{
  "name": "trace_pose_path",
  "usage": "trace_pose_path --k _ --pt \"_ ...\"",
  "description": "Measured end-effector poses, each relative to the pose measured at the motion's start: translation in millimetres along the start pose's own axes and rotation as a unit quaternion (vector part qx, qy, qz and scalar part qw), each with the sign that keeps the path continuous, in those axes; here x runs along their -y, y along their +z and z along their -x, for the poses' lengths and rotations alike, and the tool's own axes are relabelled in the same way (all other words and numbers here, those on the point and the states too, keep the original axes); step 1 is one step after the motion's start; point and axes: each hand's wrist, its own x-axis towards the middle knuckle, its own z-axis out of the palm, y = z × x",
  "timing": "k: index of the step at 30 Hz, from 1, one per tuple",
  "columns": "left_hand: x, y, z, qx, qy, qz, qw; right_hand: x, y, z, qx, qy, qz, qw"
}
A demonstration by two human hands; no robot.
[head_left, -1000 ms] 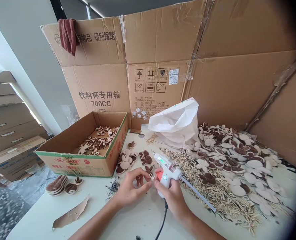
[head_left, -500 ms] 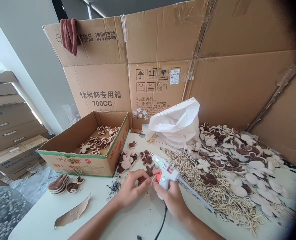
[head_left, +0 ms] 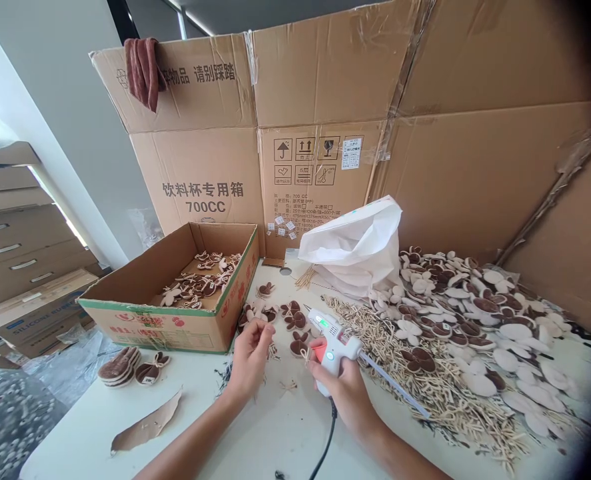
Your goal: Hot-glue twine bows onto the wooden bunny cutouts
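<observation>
My right hand [head_left: 342, 383] is wrapped round a white glue gun [head_left: 332, 343] with a red trigger; its nozzle points up and left, and a clear glue stick trails from its back. A small pale loop shows by the right fingertips. My left hand [head_left: 252, 353] is raised to the left of the gun with fingers pinched; what they hold, if anything, is too small to name. Between the hands lies a brown bunny-shaped felt piece [head_left: 299, 343]. More brown pieces [head_left: 294, 315] lie just behind it.
An open cardboard box [head_left: 155, 327] with felt pieces stands left. Cord pieces [head_left: 455, 393] and a felt heap [head_left: 475, 307] spread right. A white bag [head_left: 355, 247] stands behind. Stacked brown pieces [head_left: 118, 367] and a cardboard scrap [head_left: 148, 423] lie front left.
My left hand has moved left and up, away from the glue gun and the felt piece. The right hand still holds the gun, almost in the same place.
</observation>
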Motion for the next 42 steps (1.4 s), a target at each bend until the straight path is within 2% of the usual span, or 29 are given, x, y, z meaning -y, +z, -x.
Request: trace_pose_path --k 3,9,15,20,23,29,37,42 --pt "0.5 -1.0 -0.9 -0.024 -0.002 0.003 1.000 0.3 0.7 -0.1 -0.005 0.001 -0.007 1.000" --pt "-3.7 2.7 3.0 -0.004 0.039 -0.017 0.999 1.1 1.7 -0.4 -0.011 0.000 0.002 1.000" --pt "-12.5 1.7 9.3 0.059 0.070 -0.041 0.995 1.6 1.0 -0.2 0.000 0.001 0.005 1.000" --pt "-16.3 1.7 11.1 0.129 0.074 -0.058 0.987 -0.8 0.3 -0.1 0.004 -0.004 0.006 1.000" --pt "-15.6 3.6 11.2 0.150 0.077 -0.087 0.982 -2.7 -0.1 -1.6 0.004 -0.005 0.005 1.000" --pt "-16.7 4.9 11.6 0.156 0.089 -0.134 0.975 -5.5 -0.6 -3.6 -0.003 -0.014 0.008 1.000" --pt "-20.3 5.5 14.2 0.185 0.089 -0.110 0.973 -6.0 -0.9 -4.6 0.003 0.000 0.021 1.000" --pt "-19.3 5.4 13.2 0.182 0.089 -0.114 0.973 -9.2 -3.0 -5.9 0.025 -0.005 0.028 0.999"
